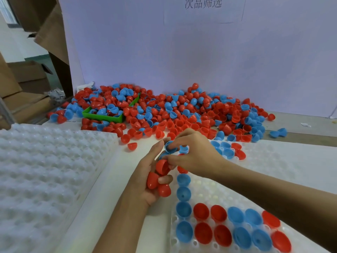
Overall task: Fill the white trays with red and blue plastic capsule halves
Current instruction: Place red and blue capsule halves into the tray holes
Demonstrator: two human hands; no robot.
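Head view: left hand (145,178) cups red halves (157,178); right hand (193,154) pinches a blue half (169,146).
Risk: loose stack may spill over the tray (209,190), frame centre.

Only readable text: four dark handwritten Chinese characters "次品筛选" (203,2), in single horizontal row. Stands on pale translucent rectangular sheet (202,13) fixed flat to pale lilac back wall panel (182,52), at panel's top edge, tops of characters cut by frame. No legible labels, brands or numbers on anything else below panel; small white paper scraps there too blurred to read.
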